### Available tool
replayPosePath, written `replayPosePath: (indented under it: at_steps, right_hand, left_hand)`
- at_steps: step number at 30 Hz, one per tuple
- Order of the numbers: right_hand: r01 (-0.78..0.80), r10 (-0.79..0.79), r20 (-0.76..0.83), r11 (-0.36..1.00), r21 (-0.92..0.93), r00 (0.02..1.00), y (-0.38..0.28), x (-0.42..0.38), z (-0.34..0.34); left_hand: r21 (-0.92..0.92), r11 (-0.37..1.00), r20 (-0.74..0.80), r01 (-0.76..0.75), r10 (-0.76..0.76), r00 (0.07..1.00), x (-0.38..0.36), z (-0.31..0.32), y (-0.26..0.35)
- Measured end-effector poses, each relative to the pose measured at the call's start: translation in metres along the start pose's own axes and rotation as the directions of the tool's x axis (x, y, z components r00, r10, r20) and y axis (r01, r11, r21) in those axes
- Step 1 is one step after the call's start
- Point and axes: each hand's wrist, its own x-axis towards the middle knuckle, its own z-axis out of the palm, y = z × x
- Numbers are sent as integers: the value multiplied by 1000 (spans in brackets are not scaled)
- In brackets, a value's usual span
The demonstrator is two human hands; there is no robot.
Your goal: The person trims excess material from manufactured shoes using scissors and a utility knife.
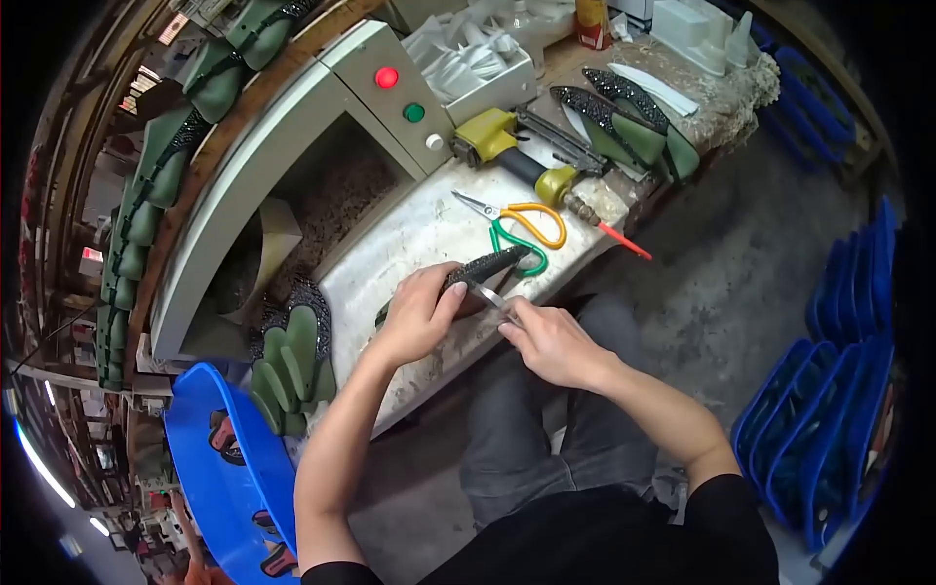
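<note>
In the head view my left hand (421, 314) is wrapped round a black, glittery shoe piece (487, 264), held over the worktable's front edge. My right hand (554, 341) grips a small metal tool (489, 295), whose flat end touches the shoe's side by my left thumb. Just beyond the shoe lie scissors (517, 216) with one yellow and one green handle. The shoe's toe end overlaps the green handle in the view. Part of the shoe is hidden under my left hand.
A yellow-green air tool (502, 144) lies behind the scissors. Glittery shoes on green lasts sit at the back right (624, 127) and left (292, 361). A grey machine (380, 107) with red and green buttons borders the table (390, 229). Blue bins (229, 468) stand either side.
</note>
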Motion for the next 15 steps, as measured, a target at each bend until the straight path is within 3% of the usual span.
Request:
replayPosePath:
  at_steps: [2,8,13,15]
  right_hand:
    - [-21,21,-22,1000,-11,1000,-3,2,2]
    - [-90,89,-43,995,-35,995,-6,5,13]
    - [-137,135,22,972,190,991,-18,-8,7]
    - [-97,148,-142,944,316,979,-33,-20,2]
  left_hand:
    - [86,996,-76,-16,23,997,-1,0,0]
    - [40,997,-54,72,-70,996,4,-5,7]
    - [62,994,-69,90,-86,994,1,3,6]
    - [111,986,-105,125,-114,988,1,7,11]
